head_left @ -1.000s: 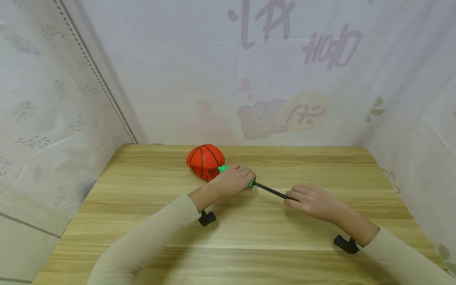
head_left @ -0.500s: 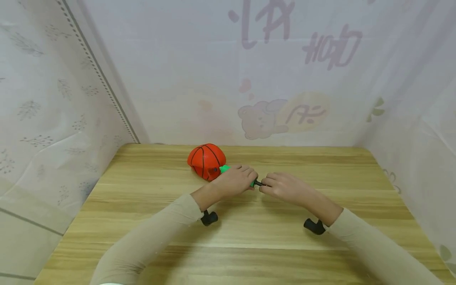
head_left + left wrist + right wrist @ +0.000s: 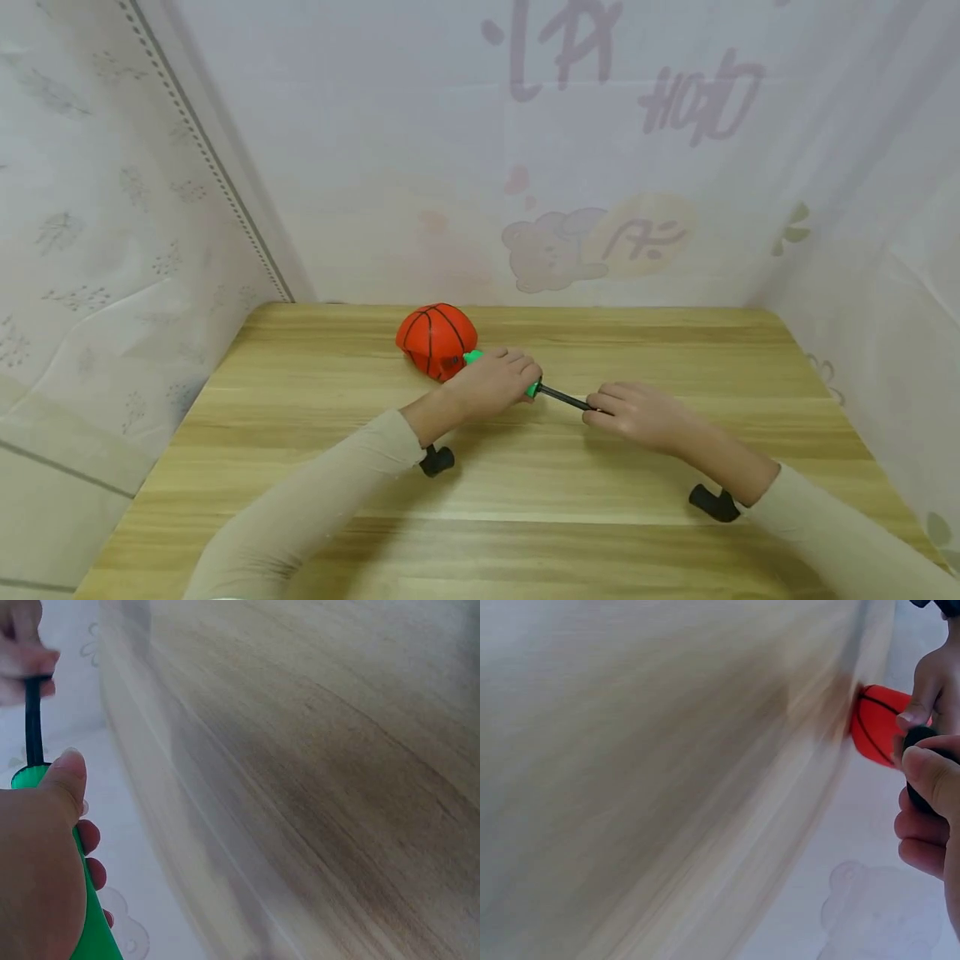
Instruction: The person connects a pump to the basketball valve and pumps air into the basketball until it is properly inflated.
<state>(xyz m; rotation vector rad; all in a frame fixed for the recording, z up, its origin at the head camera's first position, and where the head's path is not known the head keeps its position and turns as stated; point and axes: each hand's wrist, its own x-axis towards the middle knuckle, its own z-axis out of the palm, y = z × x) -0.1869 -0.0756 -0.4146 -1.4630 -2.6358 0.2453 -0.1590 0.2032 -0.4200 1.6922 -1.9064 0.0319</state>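
A partly caved-in red toy basketball [image 3: 433,333] with black lines sits on the table, left of centre. My left hand [image 3: 489,387] grips the green barrel [image 3: 97,939] of a hand ball pump, whose far end [image 3: 472,357] is right at the ball's dented side. From the barrel's other end a black rod [image 3: 564,397] reaches out to my right hand [image 3: 637,417]. In the right wrist view, that hand's thumb and fingers hold the pump's black handle [image 3: 921,796]. Part of the rod shows between the hands. The left hand covers most of the barrel in the head view.
The wooden table [image 3: 600,550] runs back to a printed curtain [image 3: 375,183], with more curtain along both sides. A black mount piece [image 3: 437,461] hangs under the left wrist, and a similar black piece [image 3: 715,503] under the right one.
My right hand moved left, pushing the rod nearly fully into the barrel, then drew back right, so more rod shows again. The left hand and basketball stayed almost in place.
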